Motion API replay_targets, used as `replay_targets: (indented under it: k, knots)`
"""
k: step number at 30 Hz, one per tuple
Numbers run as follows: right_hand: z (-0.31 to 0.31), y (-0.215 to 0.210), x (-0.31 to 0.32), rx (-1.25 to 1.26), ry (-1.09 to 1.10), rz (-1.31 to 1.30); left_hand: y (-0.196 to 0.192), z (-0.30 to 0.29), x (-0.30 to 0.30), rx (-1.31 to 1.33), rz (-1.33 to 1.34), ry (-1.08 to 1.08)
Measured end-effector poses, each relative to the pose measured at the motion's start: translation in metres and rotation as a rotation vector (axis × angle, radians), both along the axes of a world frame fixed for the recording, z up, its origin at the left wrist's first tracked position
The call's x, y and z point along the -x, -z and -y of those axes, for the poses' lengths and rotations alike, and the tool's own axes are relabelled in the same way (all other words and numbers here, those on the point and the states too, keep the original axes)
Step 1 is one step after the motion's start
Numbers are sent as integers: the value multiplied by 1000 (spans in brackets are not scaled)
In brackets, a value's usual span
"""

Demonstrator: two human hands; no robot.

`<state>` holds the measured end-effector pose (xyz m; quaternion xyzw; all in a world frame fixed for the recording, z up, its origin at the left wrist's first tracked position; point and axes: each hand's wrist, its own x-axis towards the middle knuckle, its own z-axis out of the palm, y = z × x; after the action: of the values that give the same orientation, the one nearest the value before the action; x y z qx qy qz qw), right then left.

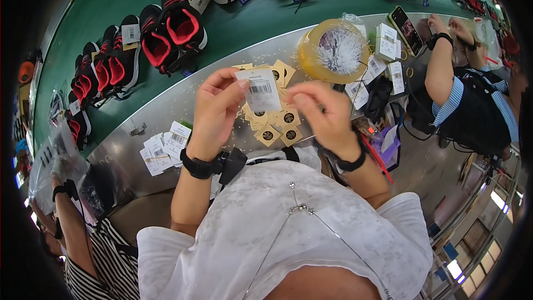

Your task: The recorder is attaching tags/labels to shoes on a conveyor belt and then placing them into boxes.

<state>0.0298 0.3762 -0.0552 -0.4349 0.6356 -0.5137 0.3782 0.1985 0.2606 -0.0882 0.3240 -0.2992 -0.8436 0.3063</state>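
Head camera: we see the left hand (215, 110) pinching a white tag (264, 98) between thumb and fingers, held up near the middle of the view. The tag is flat and rectangular, its face printed with a black barcode and lines of fine text. Just beside it, the right hand (327, 119) bends its thumb and forefinger toward each other; we cannot tell whether anything thin is caught between them.

Below the tag lie loose, overlapping kraft-brown cards (267, 135), matt and squarish, several bearing a round black print. They rest on a smooth metal surface (119, 153) scattered with pale specks. To the left we find a fanned-out pile of white barcode labels (161, 153); to the right, a glossy, translucent amber ring (308, 58) around a bristly bundle of white strands (340, 50). Further right are a stack of white labels (386, 41) and a phone (406, 32) with its screen lit.

Beyond, on the green surface (239, 32), we see black shoes (180, 6) with red linings, some carrying white barcode tags.
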Motion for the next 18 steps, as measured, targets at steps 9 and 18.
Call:
replay_targets:
  k: [9,18]
  knots:
    - [43,-35,67,100,186,-1069,-19,5,49,716,147,173]
    - [20,-45,78,356,234,-492,-23,-1,118,825,-88,275]
